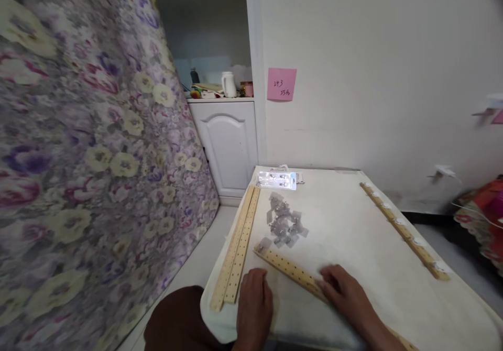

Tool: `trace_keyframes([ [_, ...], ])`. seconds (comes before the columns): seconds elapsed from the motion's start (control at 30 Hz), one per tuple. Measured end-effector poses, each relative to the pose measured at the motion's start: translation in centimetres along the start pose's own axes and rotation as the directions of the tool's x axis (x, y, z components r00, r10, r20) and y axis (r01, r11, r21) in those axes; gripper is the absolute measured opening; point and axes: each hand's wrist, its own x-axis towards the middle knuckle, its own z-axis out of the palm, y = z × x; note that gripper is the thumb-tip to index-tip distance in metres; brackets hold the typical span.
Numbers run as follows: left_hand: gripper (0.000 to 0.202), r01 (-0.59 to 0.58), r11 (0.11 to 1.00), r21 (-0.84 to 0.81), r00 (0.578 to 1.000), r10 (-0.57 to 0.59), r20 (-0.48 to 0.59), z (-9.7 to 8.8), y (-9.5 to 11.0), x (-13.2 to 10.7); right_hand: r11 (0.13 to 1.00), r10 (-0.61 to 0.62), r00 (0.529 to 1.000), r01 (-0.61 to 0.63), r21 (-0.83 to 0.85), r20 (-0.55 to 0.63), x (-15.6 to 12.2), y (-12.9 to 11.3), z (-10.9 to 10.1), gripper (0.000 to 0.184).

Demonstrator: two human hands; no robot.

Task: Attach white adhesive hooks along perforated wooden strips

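A wooden strip [291, 270] with rows of dark holes lies slantwise across the near part of the table. A small clear square hook [264, 244] sits at its far-left end. My right hand [348, 294] lies over the strip, fingers closed around its edge and slightly blurred. Left of the strip, my left hand [254, 301] rests on the table with curled fingers; whatever is inside them is hidden. Several clear plastic squares with metal hooks [283, 224] lie in a loose heap beyond the strip. Two more holed wooden strips [237, 251] lie side by side along the left edge.
Along the right edge is a wooden strip [404, 230] bearing several white pieces. A clear blister pack [276, 179] lies at the table's far end. A floral curtain [98, 157] hangs at left, with a white cabinet [228, 144] behind. A wall [353, 78] stands beyond the table.
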Motion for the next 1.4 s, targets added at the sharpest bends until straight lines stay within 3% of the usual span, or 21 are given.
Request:
trace_keyframes([
  [0.2, 0.017, -0.008, 1.000, 0.017, 1.000, 0.008, -0.007, -0.2, 0.0, 0.1, 1.000, 0.007, 1.000, -0.007, -0.019, 0.005, 7.8, -1.5, 1.9, 0.023],
  [0.37, 0.018, -0.026, 1.000, 0.003, 1.000, 0.026, -0.014, -0.2, -0.2, 0.1, 0.990, 0.083, 0.996, -0.085, -0.109, -0.021, 10.8, -2.9, 3.9, 0.028],
  [0.6, 0.017, -0.015, 1.000, -0.015, 1.000, 0.015, 0.019, -0.2, -0.3, 0.0, 0.976, 0.211, 0.977, -0.212, -0.042, -0.025, 11.3, -3.3, 4.1, 0.020],
  [0.87, 0.018, -0.023, 1.000, -0.007, 1.000, 0.023, 0.019, -0.3, -0.3, 0.0, 0.970, 0.235, 0.967, -0.240, -0.040, -0.102, 10.4, -3.7, 4.5, 0.012],
  [1.1, 0.017, -0.042, 0.999, 0.011, 0.999, 0.042, 0.004, -0.3, -0.2, 0.0, 0.975, 0.223, 0.973, -0.222, 0.027, -0.056, 9.9, -4.1, 4.1, 0.025],
  [1.3, 0.018, -0.049, 0.998, 0.037, 0.999, 0.049, -0.006, -0.2, 0.0, 0.2, 0.988, 0.143, 0.990, -0.144, 0.056, 0.008, 10.0, -3.4, 3.8, 0.012],
  [1.4, 0.018, -0.043, 0.998, 0.044, 0.999, 0.043, 0.012, -0.2, 0.0, 0.2, 0.990, 0.131, 0.991, -0.131, 0.059, 0.003, 10.0, -3.2, 3.9, 0.020],
])
